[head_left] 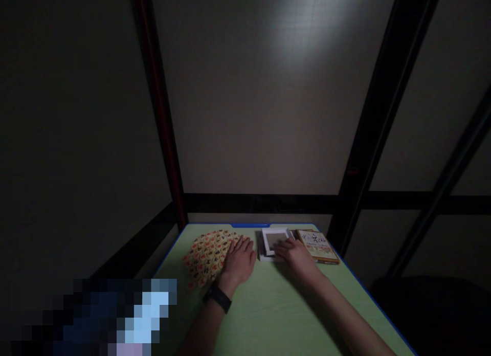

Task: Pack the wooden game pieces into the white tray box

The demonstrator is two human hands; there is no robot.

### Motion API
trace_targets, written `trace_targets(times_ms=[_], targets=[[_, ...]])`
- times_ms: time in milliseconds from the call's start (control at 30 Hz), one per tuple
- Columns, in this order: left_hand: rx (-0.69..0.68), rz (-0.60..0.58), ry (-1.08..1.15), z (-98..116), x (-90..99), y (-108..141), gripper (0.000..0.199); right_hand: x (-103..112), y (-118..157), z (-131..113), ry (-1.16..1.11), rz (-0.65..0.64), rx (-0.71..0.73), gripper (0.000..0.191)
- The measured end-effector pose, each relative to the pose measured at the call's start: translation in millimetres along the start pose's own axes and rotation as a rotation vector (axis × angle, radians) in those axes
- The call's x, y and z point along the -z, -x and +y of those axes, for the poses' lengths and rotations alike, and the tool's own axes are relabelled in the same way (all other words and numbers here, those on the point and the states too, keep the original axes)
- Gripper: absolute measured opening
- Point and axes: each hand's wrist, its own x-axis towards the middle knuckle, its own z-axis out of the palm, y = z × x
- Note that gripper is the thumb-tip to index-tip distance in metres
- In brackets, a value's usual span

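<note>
Round pieces [207,256] with red and black characters lie spread in a single patch at the left of the green table. My left hand [240,258], with a dark band on its wrist, rests flat at the right edge of this patch, fingers slightly apart. To its right stands a white open box [267,242] with a greyish inside. My right hand [294,253] reaches over the box's lower right corner, its fingers bent; whether they hold anything is hidden. Beside that hand, on the right, lies a box lid [317,244] with dark writing.
The green table [264,310] has a blue edge. Behind it rises a grey wall panel [261,115] with dark frame bars. A dark rounded shape [429,310] stands low at the right. Pixelated blocks cover the lower left corner.
</note>
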Motion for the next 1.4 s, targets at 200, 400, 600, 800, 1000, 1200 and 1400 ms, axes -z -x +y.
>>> trace_targets(times_ms=[200,400,600,800,1000,1200,1400], targets=[[-0.017,0.02,-0.011,-0.1,-1.0,-0.9,0.048,-14.2,-2.6,-5.6,0.035,0.021,0.008,0.031],[-0.063,0.089,-0.034,1.1,0.7,1.2,0.045,-17.4,-3.4,-4.8,0.048,-0.015,0.026,0.037],[-0.186,0.133,-0.076,16.3,3.9,9.0,0.041,-12.1,0.2,-4.2,0.073,-0.055,0.059,0.041],[-0.159,0.171,-0.152,9.0,4.6,6.2,0.037,-11.4,1.0,-4.0,0.052,-0.075,0.049,0.044],[-0.138,0.169,-0.163,2.3,7.0,4.0,0.037,-5.7,3.2,-7.6,0.005,-0.053,0.082,0.04],[-0.16,0.195,-0.173,3.6,8.6,4.4,0.036,-3.5,2.2,-12.9,-0.002,-0.046,0.075,0.03],[-0.137,0.22,-0.164,5.1,12.1,6.7,0.043,-2.6,1.9,-14.8,-0.018,-0.033,0.078,0.026]])
